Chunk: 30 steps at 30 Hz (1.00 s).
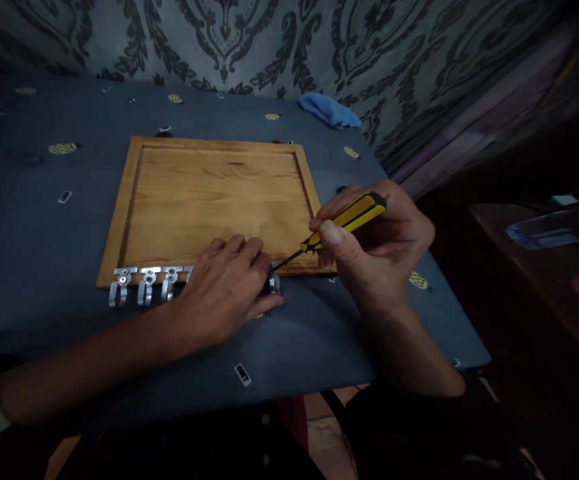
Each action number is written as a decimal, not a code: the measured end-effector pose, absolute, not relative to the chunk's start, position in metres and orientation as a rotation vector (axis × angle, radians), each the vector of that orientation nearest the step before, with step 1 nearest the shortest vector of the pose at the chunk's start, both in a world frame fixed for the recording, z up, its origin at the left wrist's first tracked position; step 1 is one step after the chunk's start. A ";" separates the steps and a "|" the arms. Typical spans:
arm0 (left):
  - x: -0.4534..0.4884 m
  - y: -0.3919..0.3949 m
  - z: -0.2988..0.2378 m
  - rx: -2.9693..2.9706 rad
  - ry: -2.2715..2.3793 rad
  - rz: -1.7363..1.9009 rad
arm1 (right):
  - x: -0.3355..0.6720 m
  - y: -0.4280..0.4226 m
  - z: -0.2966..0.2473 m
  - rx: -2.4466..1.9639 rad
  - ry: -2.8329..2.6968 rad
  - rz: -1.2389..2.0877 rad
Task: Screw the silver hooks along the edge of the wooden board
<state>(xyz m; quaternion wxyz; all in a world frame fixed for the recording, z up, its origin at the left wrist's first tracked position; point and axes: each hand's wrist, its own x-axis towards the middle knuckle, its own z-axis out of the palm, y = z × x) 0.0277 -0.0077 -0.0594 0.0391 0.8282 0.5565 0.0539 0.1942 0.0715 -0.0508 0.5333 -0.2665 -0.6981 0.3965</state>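
A wooden panel with a raised frame [219, 200] lies flat on the table. Along its near edge runs a metal hook rail [149, 275] with several silver hooks hanging over the side. My left hand [224, 287] is closed over the right part of this rail, fingers bent onto the wood and thumb on the near side; it hides some of the hooks. In my right hand [384, 247] is a yellow and black screwdriver [344, 220], gripped by its handle between thumb and fingers. Its shaft slants down left to the rail's right end, beside my left fingertips; the tip's exact contact is hard to see.
The table has a blue-grey cloth [309, 340] printed with yellow pineapples and small labels. A crumpled blue rag [329, 111] rests at the back edge by the patterned wall [249, 47]. To the right, a clear plastic item [559, 227] sits on a dark reddish surface [534, 293].
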 end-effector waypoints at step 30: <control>0.029 -0.006 -0.055 2.527 1.703 0.119 | 0.194 0.078 -0.055 -0.565 -1.589 1.055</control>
